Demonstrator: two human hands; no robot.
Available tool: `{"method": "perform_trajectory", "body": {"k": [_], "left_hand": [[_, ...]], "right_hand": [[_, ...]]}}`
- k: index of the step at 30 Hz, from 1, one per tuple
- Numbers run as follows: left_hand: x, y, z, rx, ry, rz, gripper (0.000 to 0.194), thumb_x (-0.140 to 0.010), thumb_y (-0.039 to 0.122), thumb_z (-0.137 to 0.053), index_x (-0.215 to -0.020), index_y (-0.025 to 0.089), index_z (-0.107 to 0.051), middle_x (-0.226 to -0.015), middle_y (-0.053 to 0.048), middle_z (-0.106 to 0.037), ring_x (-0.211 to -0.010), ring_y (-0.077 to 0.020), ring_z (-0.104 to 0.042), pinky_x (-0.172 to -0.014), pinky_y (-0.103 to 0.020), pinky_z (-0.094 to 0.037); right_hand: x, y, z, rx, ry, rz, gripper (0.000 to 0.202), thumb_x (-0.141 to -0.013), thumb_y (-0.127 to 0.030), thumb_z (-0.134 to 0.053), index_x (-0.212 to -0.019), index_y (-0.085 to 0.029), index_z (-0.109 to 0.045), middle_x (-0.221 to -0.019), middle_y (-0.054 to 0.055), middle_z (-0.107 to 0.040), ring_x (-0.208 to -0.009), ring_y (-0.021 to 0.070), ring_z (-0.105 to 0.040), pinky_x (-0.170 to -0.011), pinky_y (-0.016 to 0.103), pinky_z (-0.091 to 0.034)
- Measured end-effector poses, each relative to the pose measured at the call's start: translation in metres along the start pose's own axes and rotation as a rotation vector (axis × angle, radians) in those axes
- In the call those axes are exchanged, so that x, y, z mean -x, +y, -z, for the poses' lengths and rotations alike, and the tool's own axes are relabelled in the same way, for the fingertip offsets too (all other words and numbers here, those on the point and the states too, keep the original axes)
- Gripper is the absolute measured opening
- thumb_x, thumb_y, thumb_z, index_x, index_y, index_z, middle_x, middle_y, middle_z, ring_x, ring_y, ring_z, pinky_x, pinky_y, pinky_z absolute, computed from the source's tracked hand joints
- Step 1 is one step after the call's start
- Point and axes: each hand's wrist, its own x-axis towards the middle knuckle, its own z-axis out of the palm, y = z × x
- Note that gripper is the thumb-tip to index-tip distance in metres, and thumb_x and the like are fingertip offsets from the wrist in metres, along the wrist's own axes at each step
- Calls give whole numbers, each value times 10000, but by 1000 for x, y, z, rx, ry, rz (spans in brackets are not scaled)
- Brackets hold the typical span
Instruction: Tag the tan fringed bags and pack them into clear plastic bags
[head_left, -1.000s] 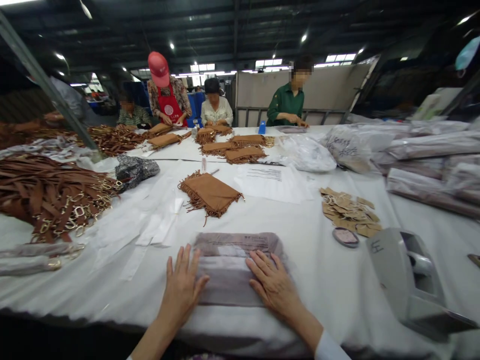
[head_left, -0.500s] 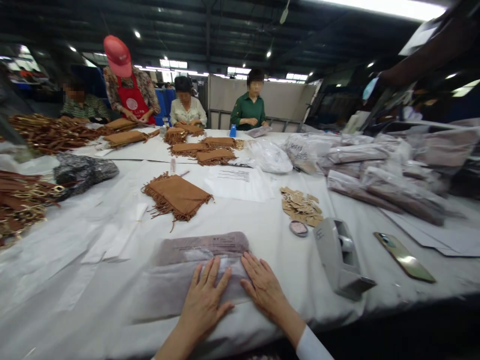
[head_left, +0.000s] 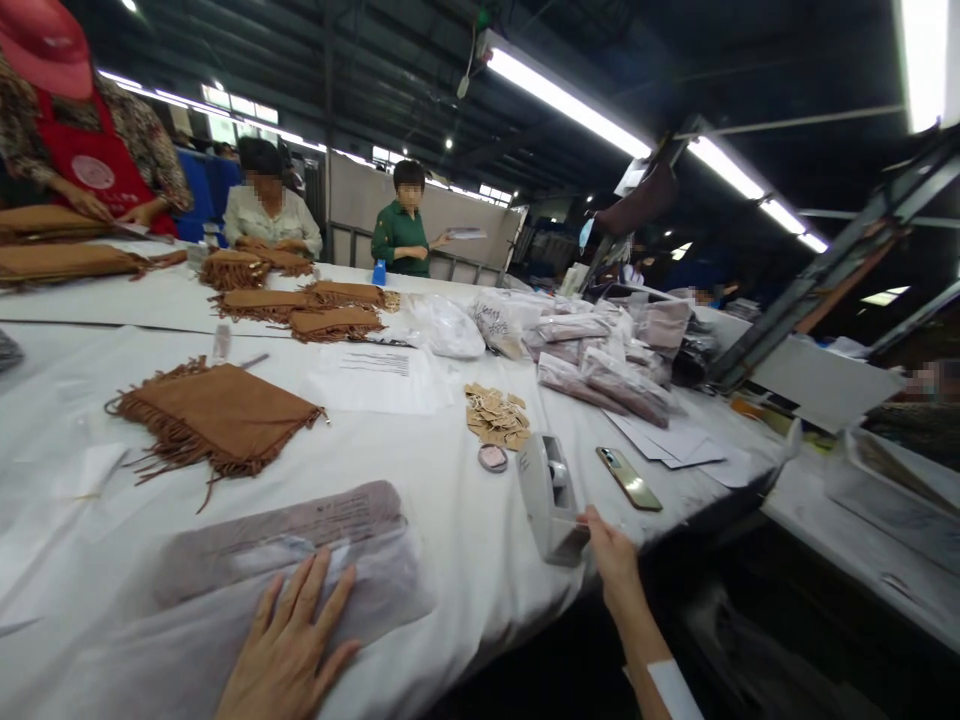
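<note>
Left hand lies flat, fingers spread, on the soft, slippery bagged pouch at six o'clock on the worktop. Right hand fingers touch the tape dispenser at four o'clock; it looks heavy, best gripped by its sides.

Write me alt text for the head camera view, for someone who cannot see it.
A person's left hand lies flat on a bagged, folded grey fabric on a white table, while the right hand touches a grey tape dispenser at the table's edge. Beyond lie a fringed brown suede piece, paper tags and a phone.
</note>
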Motion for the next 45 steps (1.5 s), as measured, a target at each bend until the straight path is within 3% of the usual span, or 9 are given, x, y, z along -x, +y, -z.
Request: {"method": "perform_trajectory", "body": {"k": [6, 13, 17, 23, 30, 33, 37, 41, 45], "left_hand": [[-1, 1, 2, -14, 13, 2, 670, -843, 497, -527, -1447, 294, -319, -1504, -137, -354, -1345, -312, -374, -1121, -524, -221], [-2, 1, 3, -9, 11, 0, 664, -844, 483, -524, -1445, 286, -323, -1501, -144, -356, -1336, -312, -387, -1116, -522, -232], [-1, 1, 2, -3, 4, 9, 668, -843, 492, -522, -1446, 282, -323, -1502, -144, -355, -1337, -314, -385, -1113, -531, -237], [1, 1, 2, 10, -17, 5, 632, -858, 469, -512, -1436, 273, -349, -1507, -150, -344, -1337, -321, -386, -1116, -537, -227], [-3, 1, 10, 27, -24, 28, 618, -860, 484, -520, -1429, 303, -358, -1519, -117, -334, -1343, -313, -376, -1124, -507, -220], [-8, 1, 18, 28, -57, 41, 618, -865, 489, -522, -1432, 316, -346, -1526, -116, -318, -1347, -307, -369, -1120, -486, -223], [-13, 0, 26, 35, -89, 66, 634, -869, 485, -529, -1444, 333, -311, -1533, -121, -296, -1348, -310, -358, -1115, -491, -221], [-14, 1, 31, 67, -107, 73, 651, -863, 479, -549, -1447, 350, -292, -1544, -117, -265, -1356, -315, -339, -1108, -505, -233], [-15, 0, 34, 112, -114, 92, 648, -857, 455, -573, -1438, 364, -303, -1547, -119, -251, -1368, -320, -315, -1106, -526, -236]], "right_hand": [[0, -3, -11, -132, -46, -27, 554, -569, -628, -619, -722, -107, -732, -692, 108, -725, -692, 257, -665, -654, 348, -526], [23, 14, 5, -215, 127, -16, 466, -592, -572, -667, -752, -138, -726, -957, 121, -726, -945, 283, -645, -776, 337, -526], [47, 34, 5, -261, 109, -56, 483, -595, -596, -681, -737, -135, -710, -820, 98, -730, -799, 260, -664, -690, 334, -542], [56, 35, -5, -218, 31, -63, 573, -600, -726, -624, -654, -156, -635, -505, 22, -600, -492, 186, -567, -477, 298, -492], [73, 42, -5, 8, -46, -63, 641, -609, -772, -533, -706, -152, -666, -522, 70, -636, -489, 230, -591, -467, 324, -476], [81, 11, -17, 126, -205, 92, 548, -662, -705, -526, -738, -185, -680, -583, 62, -668, -556, 234, -619, -536, 320, -489], [97, -73, -36, 153, -537, 436, 418, -762, -602, -525, -718, -212, -669, -571, 10, -633, -536, 174, -566, -557, 276, -457], [117, -161, -44, 35, -1083, 746, 314, -863, -460, -541, -748, -197, -670, -695, 6, -661, -624, 134, -566, -609, 226, -446], [126, -215, -67, 76, -1540, 923, 267, -891, -380, -544, -802, -182, -700, -742, 8, -668, -672, 126, -580, -661, 214, -450]]}}
